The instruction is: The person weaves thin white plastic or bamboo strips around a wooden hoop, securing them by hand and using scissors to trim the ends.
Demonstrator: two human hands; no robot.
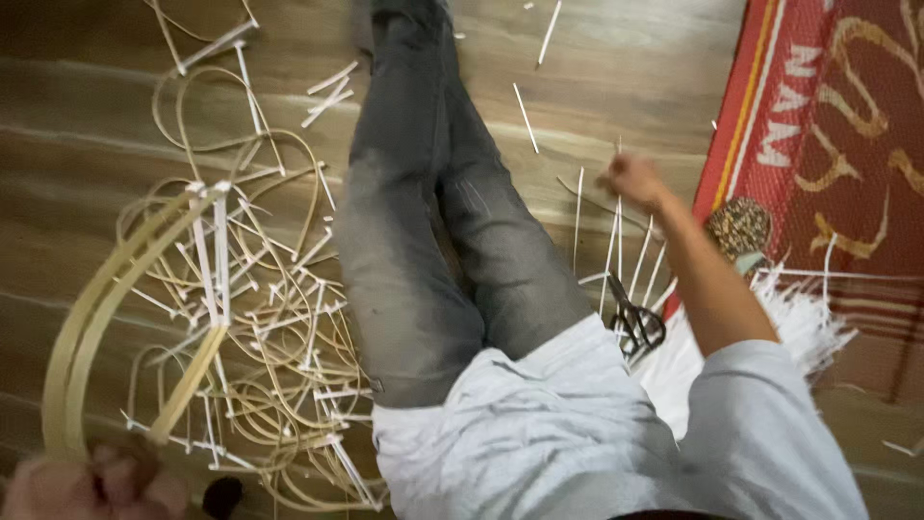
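At the lower left corner the left hand is closed in a fist around the ends of a bent bamboo hoop, made of a few pale strips held together. The hoop rises from the fist, curves up and to the right, and ends near some white strips that stand roughly upright across it.

Under and just right of the hoop lies a loose tangle of thin bamboo loops and short white offcuts, spread over the wooden floor. More loops and bits lie further up, toward the top left.

In the middle are the person's legs in grey trousers, stretched out along the floor and crossed, with a pale grey shirt at the bottom edge.

Right of the legs, the right hand is lifted above the floor with the arm stretched out. It is blurred; the fingers look curled in, and a thin white strip hangs down from it, though the grip itself cannot be told for sure. Below the arm a pair of dark scissors lies on the floor among long white strips. A red patterned mat covers the floor at the far right.
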